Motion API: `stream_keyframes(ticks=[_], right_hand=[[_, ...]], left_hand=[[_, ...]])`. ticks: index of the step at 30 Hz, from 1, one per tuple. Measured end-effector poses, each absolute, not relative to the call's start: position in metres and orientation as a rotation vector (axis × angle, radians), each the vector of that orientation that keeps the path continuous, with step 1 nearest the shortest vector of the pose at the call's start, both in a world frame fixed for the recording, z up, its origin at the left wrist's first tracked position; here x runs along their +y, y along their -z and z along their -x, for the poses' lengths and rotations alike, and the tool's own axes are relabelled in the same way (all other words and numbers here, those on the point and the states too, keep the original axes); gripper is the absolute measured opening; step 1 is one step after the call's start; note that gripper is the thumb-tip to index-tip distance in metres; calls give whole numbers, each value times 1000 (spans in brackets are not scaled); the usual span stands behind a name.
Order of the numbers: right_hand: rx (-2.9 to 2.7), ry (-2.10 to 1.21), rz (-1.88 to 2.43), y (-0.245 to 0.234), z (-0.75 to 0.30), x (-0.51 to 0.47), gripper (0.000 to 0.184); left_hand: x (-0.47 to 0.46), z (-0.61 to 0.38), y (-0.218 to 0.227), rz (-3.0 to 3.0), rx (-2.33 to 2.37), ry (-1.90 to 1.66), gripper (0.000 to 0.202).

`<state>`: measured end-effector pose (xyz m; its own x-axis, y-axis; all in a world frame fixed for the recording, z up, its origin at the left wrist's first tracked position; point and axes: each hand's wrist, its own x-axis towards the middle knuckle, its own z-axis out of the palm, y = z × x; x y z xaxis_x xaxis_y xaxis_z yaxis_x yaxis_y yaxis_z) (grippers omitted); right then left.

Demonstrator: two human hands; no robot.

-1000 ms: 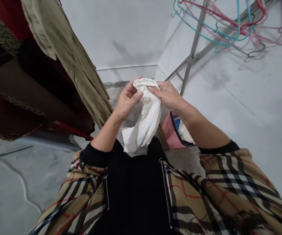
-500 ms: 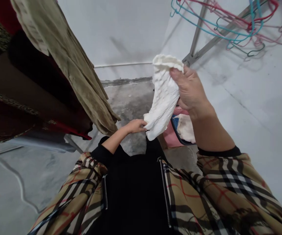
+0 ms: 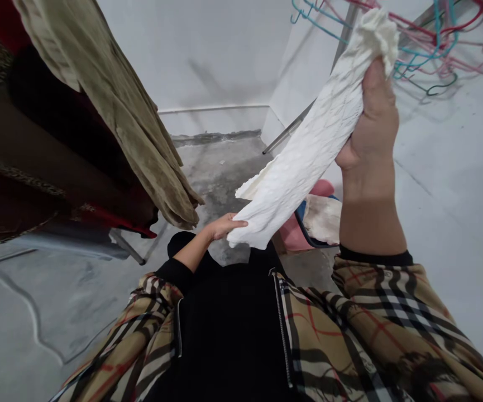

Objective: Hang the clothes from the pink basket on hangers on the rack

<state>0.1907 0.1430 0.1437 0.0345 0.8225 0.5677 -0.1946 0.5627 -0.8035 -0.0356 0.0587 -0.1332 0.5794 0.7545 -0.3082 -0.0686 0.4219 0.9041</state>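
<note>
Bare white walls (image 3: pixel 207 56) and a stained concrete floor (image 3: pixel 36 312) close in a narrow corner. Far to the left of the left hand's grip hang dark red and patterned fabrics (image 3: pixel 27 184). A creased olive garment (image 3: pixel 119 123) is draped in front of them, its hem ending just above and left of that grip.

The left hand (image 3: pixel 224 226) is low, near the body, its fingers closed in a light pinch on the bottom end of a white cloth (image 3: pixel 308 156). From that grip the cloth runs up and to the right, pulled out long and fairly taut, but wrinkled and folded along its length rather than spread flat. The right hand (image 3: pixel 371 111) is raised high, its grip shut tight in a fist round the top end, with a bunch of cloth sticking out above the thumb.

Below the right grip, on the floor, a pink basin (image 3: pixel 293 231) holds more pale fabric (image 3: pixel 323 218). Just behind and to the right of the raised grip, coloured wire hangers (image 3: pixel 436 28) hang bare on a metal rack (image 3: pixel 283 137).

As I judge it, the cloth is out of the basin and drawn to length. It is not opened out, and it rests on no hanger or rail.
</note>
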Motion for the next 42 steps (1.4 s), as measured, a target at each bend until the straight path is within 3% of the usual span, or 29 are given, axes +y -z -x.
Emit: stream_keyframes(ticks=[6, 10, 14, 17, 20, 24, 28, 31, 38, 42], right_hand=[[-1511, -717, 1168, -78, -213, 186, 69], [-1761, -575, 1375, -34, -189, 148, 93], [-2215, -968, 887, -13, -152, 92, 84], [-2266, -1175, 854, -3, -138, 78, 73], [-2083, -1243, 1004, 6, -140, 79, 63], [-1688, -1409, 1133, 13, -147, 74, 40], [-1244, -1568, 1032, 16, -149, 67, 40], [-1098, -1543, 979, 17, -153, 67, 44], [-935, -1332, 969, 12, -175, 64, 54], [-983, -1316, 943, 12, -186, 66, 37]], left_hand=[[64, 52, 80, -803, 743, -698, 52], [66, 49, 44, -669, 746, -738, 37], [68, 39, 26, -705, 774, -656, 25], [67, 38, 20, -712, 776, -646, 22], [65, 48, 18, -698, 735, -761, 26], [62, 64, 29, -833, 741, -986, 51], [55, 65, 53, -1170, 756, -850, 60], [51, 59, 71, -1362, 853, -718, 56], [54, 54, 88, -1270, 1093, -899, 37], [57, 57, 78, -1075, 1173, -1034, 38]])
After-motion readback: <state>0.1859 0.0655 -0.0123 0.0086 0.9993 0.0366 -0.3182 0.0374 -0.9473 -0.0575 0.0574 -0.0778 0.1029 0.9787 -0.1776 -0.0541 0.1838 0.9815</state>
